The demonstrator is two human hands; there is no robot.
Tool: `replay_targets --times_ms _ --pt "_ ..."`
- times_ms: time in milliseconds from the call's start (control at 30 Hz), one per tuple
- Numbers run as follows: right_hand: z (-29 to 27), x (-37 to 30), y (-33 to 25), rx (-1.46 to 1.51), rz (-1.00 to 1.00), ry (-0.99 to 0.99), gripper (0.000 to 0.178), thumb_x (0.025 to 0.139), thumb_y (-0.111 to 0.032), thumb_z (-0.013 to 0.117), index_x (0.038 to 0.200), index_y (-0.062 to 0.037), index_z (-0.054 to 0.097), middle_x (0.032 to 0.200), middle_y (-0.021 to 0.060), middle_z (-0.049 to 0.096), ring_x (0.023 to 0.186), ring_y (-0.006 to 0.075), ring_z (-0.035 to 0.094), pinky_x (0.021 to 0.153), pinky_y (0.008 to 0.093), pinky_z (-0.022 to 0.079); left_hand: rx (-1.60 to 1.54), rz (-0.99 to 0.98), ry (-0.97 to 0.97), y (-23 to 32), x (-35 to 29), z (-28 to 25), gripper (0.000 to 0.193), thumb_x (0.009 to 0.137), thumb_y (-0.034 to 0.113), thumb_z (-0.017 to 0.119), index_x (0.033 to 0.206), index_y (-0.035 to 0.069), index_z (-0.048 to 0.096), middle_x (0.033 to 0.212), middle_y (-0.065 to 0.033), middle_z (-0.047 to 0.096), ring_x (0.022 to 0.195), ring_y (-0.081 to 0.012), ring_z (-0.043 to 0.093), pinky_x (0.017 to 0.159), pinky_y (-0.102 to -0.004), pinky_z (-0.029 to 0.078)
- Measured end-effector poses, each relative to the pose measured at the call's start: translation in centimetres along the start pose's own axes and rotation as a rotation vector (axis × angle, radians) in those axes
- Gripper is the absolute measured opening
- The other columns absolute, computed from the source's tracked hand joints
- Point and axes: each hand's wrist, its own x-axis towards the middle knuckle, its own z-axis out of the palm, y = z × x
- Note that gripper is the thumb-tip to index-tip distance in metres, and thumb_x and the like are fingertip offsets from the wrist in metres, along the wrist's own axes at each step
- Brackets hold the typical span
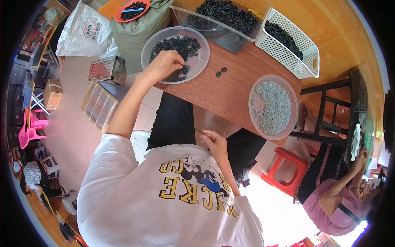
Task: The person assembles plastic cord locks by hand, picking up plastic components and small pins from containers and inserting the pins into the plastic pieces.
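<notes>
My left hand (166, 64) reaches into a round clear plastic bowl (202, 66) on the left of the table. Its fingers are pinched together among small black oval rings (183, 45); whether one is between the fingertips is hidden. Low over my lap, below the table edge, my right hand (216, 145) is loosely curled. A thin stick-like thing (199, 131) pokes out at its fingertips. Two black oval rings (221, 72) lie apart on the wooden tabletop. At the table's right stands a second round bowl (251, 117), full of small silvery metal pieces (273, 105).
A clear bin (234, 45) and a white perforated basket (312, 66), both with black pieces, stand at the back. An orange plate (142, 17) tops a sack (131, 45) at left. A red stool (284, 173) is at right, near a seated person (335, 206).
</notes>
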Motion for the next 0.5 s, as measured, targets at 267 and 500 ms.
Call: replay_targets --times_ms 267,500 --pt "-0.1 -0.1 0.6 -0.072 -0.030 0.013 0.024 0.085 -0.011 0.062 0.106 0.0023 0.063 0.089 0.0069 0.069 0.076 0.0103 0.065 0.069 0.0208 0.050 0.028 -0.043 -0.008 -0.1 -0.1 2.2 0.016 0.072 0.001 0.066 0.088 -0.002 0.067 0.085 -0.0158 0.062 0.080 -0.0319 0.062 0.072 -0.0365 0.048" --pt "-0.2 -0.2 1.2 -0.024 -0.065 0.008 0.023 0.084 -0.012 0.064 0.105 -0.0010 0.065 0.086 0.0100 0.069 0.076 0.0132 0.067 0.068 0.0235 0.051 0.016 -0.032 -0.004 0.3 -0.3 1.9 0.017 0.072 -0.001 0.065 0.089 -0.003 0.066 0.090 -0.0174 0.062 0.085 -0.0330 0.063 0.076 -0.0377 0.049"
